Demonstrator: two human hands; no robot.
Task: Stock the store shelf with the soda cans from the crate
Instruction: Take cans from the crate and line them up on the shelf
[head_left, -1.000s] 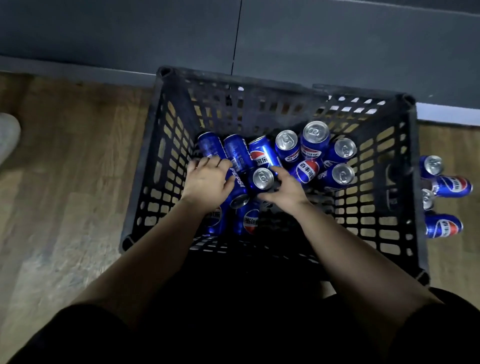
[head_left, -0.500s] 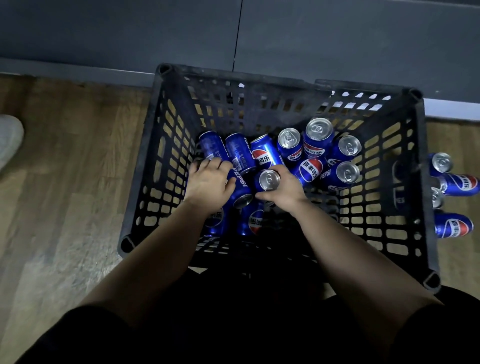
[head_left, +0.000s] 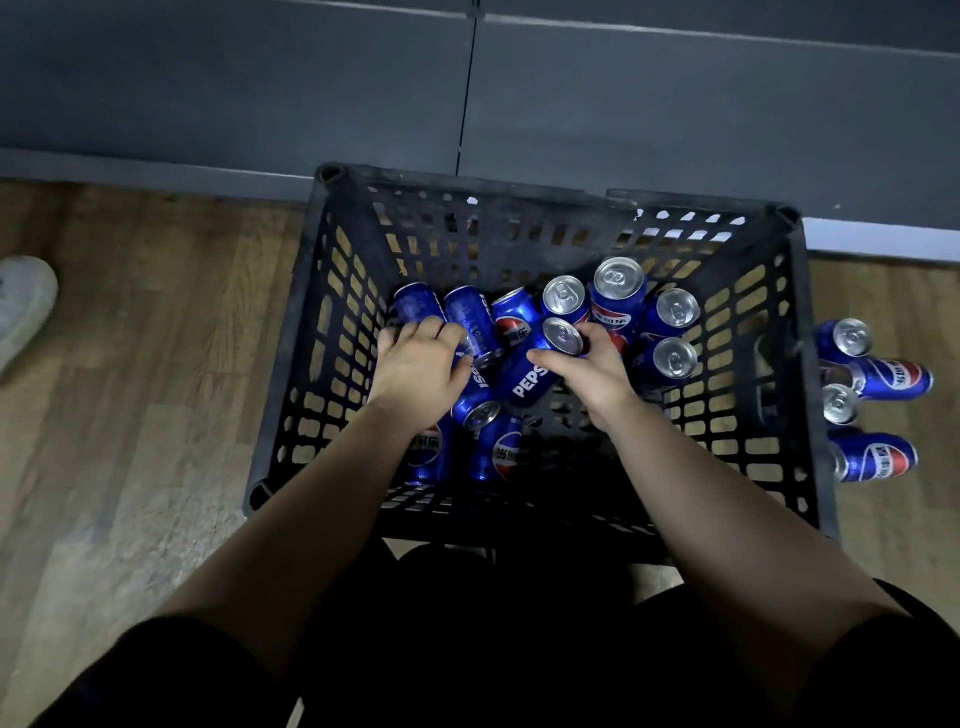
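A black slatted crate (head_left: 332, 332) stands on the floor below me with several blue soda cans inside, some upright, some lying. My right hand (head_left: 587, 371) grips one blue can (head_left: 530, 371), tilted with its silver top up and lifted off the pile. My left hand (head_left: 418, 366) is curled over a lying can (head_left: 475, 400) at the crate's left side, fingers over its far end. Upright cans (head_left: 618, 296) cluster at the crate's back right. Two cans (head_left: 498, 452) lie under my left wrist.
Several more blue cans (head_left: 878, 379) lie and stand on the wooden floor just right of the crate. A dark grey wall panel (head_left: 623, 104) runs behind the crate. A white shoe (head_left: 21, 306) shows at the far left edge.
My right hand has closed round a can and raised it, tilting it so its side label shows. My left hand stays on the lying can, shifted slightly.
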